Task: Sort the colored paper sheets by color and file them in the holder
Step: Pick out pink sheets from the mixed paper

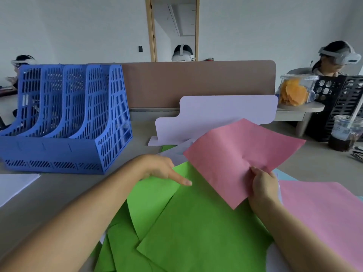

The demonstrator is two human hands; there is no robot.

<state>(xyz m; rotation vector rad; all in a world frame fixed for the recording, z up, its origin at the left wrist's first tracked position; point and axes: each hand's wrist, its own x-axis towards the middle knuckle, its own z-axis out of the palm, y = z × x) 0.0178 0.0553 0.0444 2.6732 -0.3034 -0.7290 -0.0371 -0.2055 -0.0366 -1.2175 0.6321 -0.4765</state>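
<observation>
My right hand (263,183) pinches the near edge of a pink sheet (239,154) and holds it lifted above the desk. My left hand (163,169) rests with a straight finger on the top of several green sheets (192,222) spread in front of me. Another pink sheet (322,216) lies flat at the right, with pale blue and white paper edges showing beneath. The blue mesh file holder (64,118) stands at the left back, its slots showing no paper.
A white cut-out board (216,114) stands behind the papers against a brown desk divider (196,83). A white sheet (13,185) lies at far left. At right stand an iced drink cup (343,134), a snack tub (296,91) and a black holder (345,99). People sit beyond.
</observation>
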